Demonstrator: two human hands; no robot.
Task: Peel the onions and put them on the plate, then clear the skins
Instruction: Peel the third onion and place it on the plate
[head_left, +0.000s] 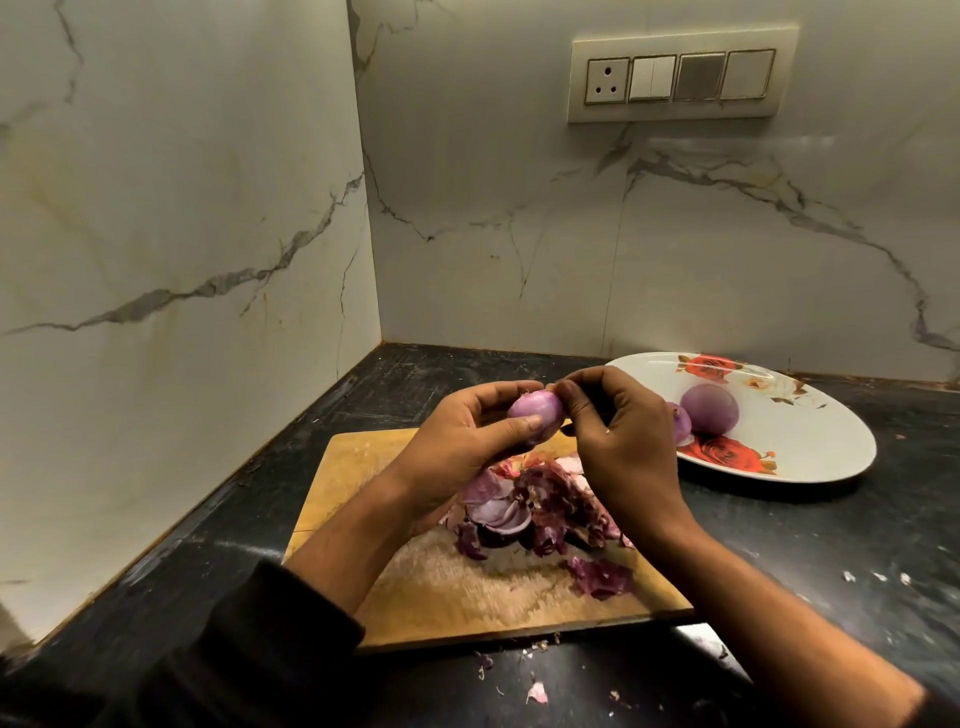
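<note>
The left hand grips the onion above the board's far edge. The right hand pinches at its end. Better pull thin skin slowly, over the skins, then move the onion to the plate.

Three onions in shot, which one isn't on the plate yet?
The small onion held in the left hand above the cutting board; the other two sit on the plate.

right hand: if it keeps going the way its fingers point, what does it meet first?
The right hand has its fingers pointing left at the onion in the left hand. They look already at its end, so probably the onion first.
</note>
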